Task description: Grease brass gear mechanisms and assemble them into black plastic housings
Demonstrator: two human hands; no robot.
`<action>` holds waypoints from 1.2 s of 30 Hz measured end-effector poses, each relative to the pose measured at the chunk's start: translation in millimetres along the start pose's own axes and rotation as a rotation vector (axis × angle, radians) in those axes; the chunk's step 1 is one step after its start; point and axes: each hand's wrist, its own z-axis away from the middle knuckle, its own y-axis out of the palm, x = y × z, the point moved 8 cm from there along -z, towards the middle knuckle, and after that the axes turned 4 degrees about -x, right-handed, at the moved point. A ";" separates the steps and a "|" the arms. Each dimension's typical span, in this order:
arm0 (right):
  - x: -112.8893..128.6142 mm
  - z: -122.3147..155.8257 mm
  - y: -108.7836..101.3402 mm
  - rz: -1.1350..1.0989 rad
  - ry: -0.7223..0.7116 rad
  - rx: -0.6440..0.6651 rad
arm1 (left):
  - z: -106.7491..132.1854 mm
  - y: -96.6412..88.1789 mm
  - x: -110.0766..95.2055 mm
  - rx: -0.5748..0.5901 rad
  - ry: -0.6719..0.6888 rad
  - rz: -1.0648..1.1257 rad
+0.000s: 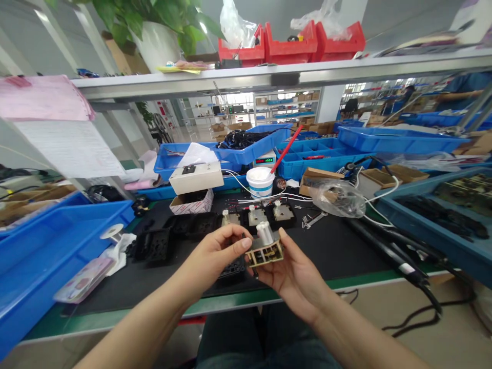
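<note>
Both hands hold one small tan circuit module (265,251) with a white cylinder on top, above the near edge of the black mat (338,246). My left hand (215,256) pinches its left end with thumb and fingertips. My right hand (292,271) cradles it from below and the right, thumb against the cylinder. Just beyond the hands lie similar modules with white cylinders (257,215) in black housings, and black plastic housings (154,246) lie to the left.
A white paste tub with a red stick (260,182) stands behind the modules, beside a white box (196,177) and a clear bag (338,197). Blue bins (46,241) flank the mat on both sides. Black cables (388,246) run along the right. Red bins (292,43) sit on the shelf.
</note>
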 end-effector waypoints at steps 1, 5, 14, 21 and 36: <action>2.8 -0.2 -3.3 0.021 -0.021 -0.023 | -1.1 0.7 4.6 0.003 -0.017 -0.007; 15.1 -2.1 -15.3 0.138 -0.048 -0.084 | -3.9 12.0 20.1 0.071 -0.071 -0.010; 28.7 -16.5 -23.3 0.515 0.077 -0.032 | -24.2 30.6 26.4 -0.040 0.139 -0.352; 26.6 -10.7 -27.0 0.393 0.110 0.024 | -25.2 22.4 46.8 -0.353 0.128 -0.052; 52.2 4.6 -52.7 1.351 -0.270 0.006 | -15.5 21.5 63.0 -0.672 0.110 0.134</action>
